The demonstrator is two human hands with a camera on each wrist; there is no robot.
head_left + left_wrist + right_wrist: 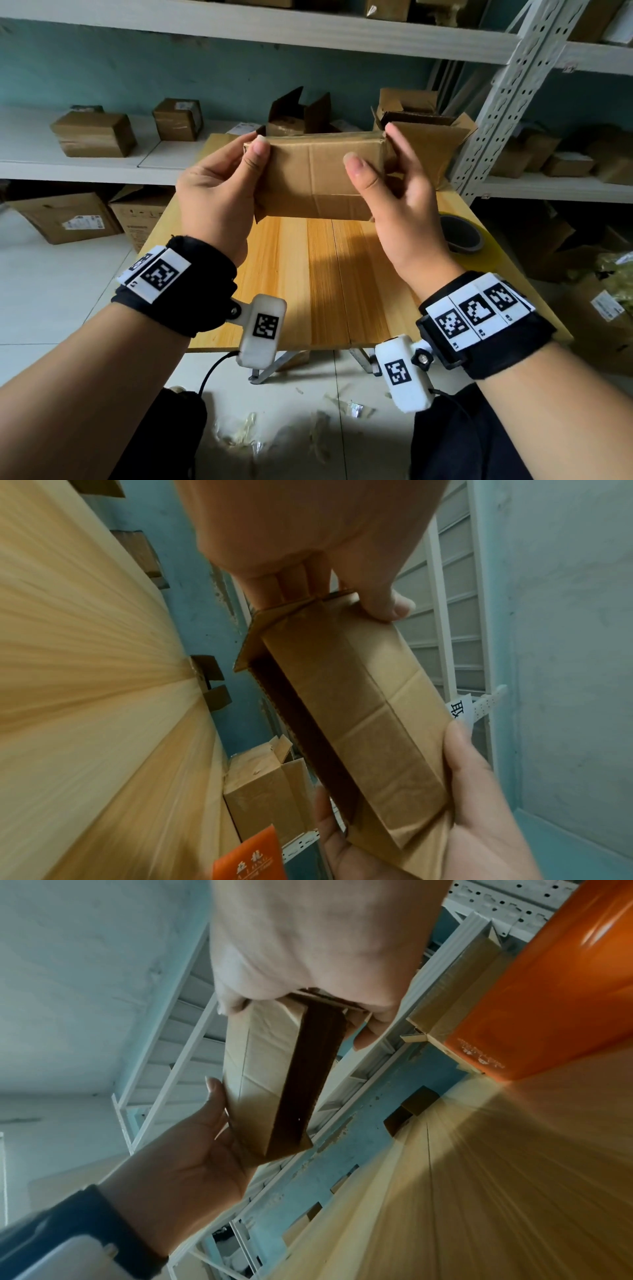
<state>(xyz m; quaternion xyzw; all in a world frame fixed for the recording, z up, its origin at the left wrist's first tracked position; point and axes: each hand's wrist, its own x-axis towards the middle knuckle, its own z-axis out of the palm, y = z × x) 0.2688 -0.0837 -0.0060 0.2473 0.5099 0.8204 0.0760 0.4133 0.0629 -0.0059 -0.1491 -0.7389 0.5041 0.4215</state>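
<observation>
A small brown cardboard box (318,178) is held at the centre of the head view. It is lifted clear of the wooden table (325,281), which fills the lower middle of the frame. The box's left end is grasped by the left hand (219,195): the thumb is laid on the near face and the other fingers are curled round behind. Its right end is grasped by the right hand (397,209) in the same manner, the thumb pressed on the near face and the fingers wrapped over the far side.

In both wrist views one long side of the box is seen to be open, with a dark interior exposed. A short flap (253,639) is turned outward at the end held by the left hand.

A roll of packing tape (469,240) lies on the table at the right of the frame, just below the right hand. An open carton (431,144) stands behind the held box, right of centre. Closed parcels (94,133) are set on a white shelf (164,161) at the upper left. An orange package (250,859) is seen at the bottom edge of the left wrist view.
</observation>
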